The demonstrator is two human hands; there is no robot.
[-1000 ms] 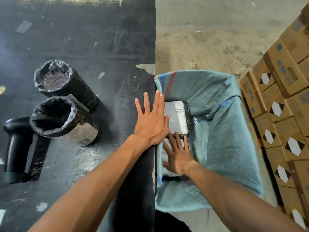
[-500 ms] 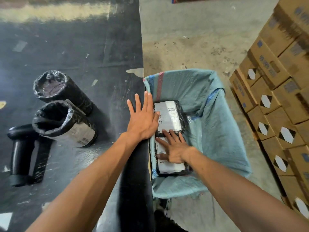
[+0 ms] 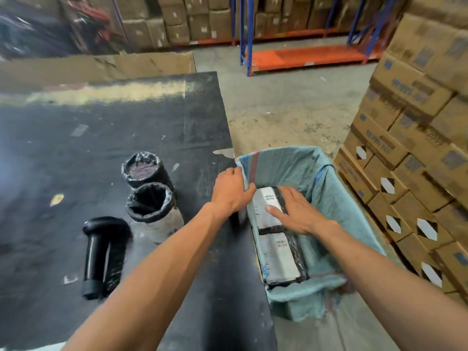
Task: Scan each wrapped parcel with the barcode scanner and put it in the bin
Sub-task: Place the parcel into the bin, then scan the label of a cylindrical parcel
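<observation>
Head view. The left hand [image 3: 231,190] rests at the desk [image 3: 101,138] edge, its fingers curled over the near rim of the bin [image 3: 326,196]; the pictures suggest it is gripping the blue-green sack cloth that lines the bin, though the fingertips are hidden behind the fold. The right hand [image 3: 295,210] lies inside the bin, fingers spread and flat, palm down on the far parcel [image 3: 264,206]; it presses rather than clasps. This flat, black-wrapped parcel with a white barcoded label lies directly under and just left of the right hand. A second flat parcel [image 3: 278,258], also label up, lies nearer the person, below the right wrist and touching the end of the first; both sit against the bin wall on the desk side.

To the left of the left hand, well apart, two roll parcels [image 3: 152,196] in black film lie on the desk side by side and touching, their open ends facing away from the person. Further left and nearer the person, the black scanner [image 3: 101,254] lies on its side on the desk, just beside the nearer roll. To the right of the right hand, beyond the bin, stand stacked cartons [image 3: 415,158]. Ahead of both hands, blurred, are racks [image 3: 298,54] with more boxes on a concrete floor.
</observation>
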